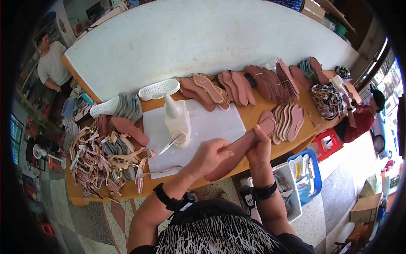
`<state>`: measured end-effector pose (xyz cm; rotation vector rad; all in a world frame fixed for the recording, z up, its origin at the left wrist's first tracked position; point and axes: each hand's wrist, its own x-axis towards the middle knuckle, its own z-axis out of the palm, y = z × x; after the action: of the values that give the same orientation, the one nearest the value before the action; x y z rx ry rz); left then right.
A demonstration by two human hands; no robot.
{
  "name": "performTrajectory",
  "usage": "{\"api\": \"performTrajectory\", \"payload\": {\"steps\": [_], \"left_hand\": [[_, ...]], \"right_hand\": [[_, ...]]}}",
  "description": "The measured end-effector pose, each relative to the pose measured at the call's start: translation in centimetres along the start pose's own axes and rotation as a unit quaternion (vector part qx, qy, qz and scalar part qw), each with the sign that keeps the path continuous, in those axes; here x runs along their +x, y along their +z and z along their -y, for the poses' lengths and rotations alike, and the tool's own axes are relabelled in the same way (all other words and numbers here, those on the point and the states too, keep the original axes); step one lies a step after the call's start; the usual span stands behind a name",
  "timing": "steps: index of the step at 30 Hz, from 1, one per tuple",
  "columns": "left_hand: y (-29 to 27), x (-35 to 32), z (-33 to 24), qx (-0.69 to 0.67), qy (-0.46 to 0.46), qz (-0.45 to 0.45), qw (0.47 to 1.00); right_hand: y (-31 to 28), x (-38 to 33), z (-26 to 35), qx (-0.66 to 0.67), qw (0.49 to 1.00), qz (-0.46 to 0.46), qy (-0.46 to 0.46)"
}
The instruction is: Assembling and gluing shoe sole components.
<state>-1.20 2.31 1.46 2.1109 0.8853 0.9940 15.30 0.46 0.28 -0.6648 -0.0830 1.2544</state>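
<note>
Both forearms are bare to the wrist, with no sleeves reaching them; the left hand (209, 155) and right hand (259, 148) wear no gloves and no rings that can be made out; each wrist carries a black band; the left band (168, 199) is broad and strap-like, with a small pale tag at its lower edge; the right band (259, 194) holds a dark block with a small white label on the inner side; the top (215, 235) is black, streaked all over with fine white lines like scratches; the shoulders at its edges look plain black.
</note>
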Motion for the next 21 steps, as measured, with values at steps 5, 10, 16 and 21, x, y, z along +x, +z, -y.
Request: {"api": "performTrajectory", "payload": {"steps": [5,10,16,21], "left_hand": [[-1.1,1.8,-0.2,-0.205,-0.185,0.091,0.957],[-1.0,1.7,-0.4,-0.096,-0.132,0.114,0.980],[-2.1,1.0,0.2,-0.115,-0.157,0.111,0.975],[-2.1,0.5,0.8,-0.078,-0.141,0.063,0.985]], "right_hand": [[0.0,-0.1,-0.7,-0.025,1.000,0.014,0.007],[-0.2,0.1,-1.3,-0.025,0.999,0.005,0.027],[-0.1,0.5,-1.3,-0.037,0.999,0.006,0.025],[1.0,-1.5,-2.8,0.055,0.981,0.152,0.107]]}}
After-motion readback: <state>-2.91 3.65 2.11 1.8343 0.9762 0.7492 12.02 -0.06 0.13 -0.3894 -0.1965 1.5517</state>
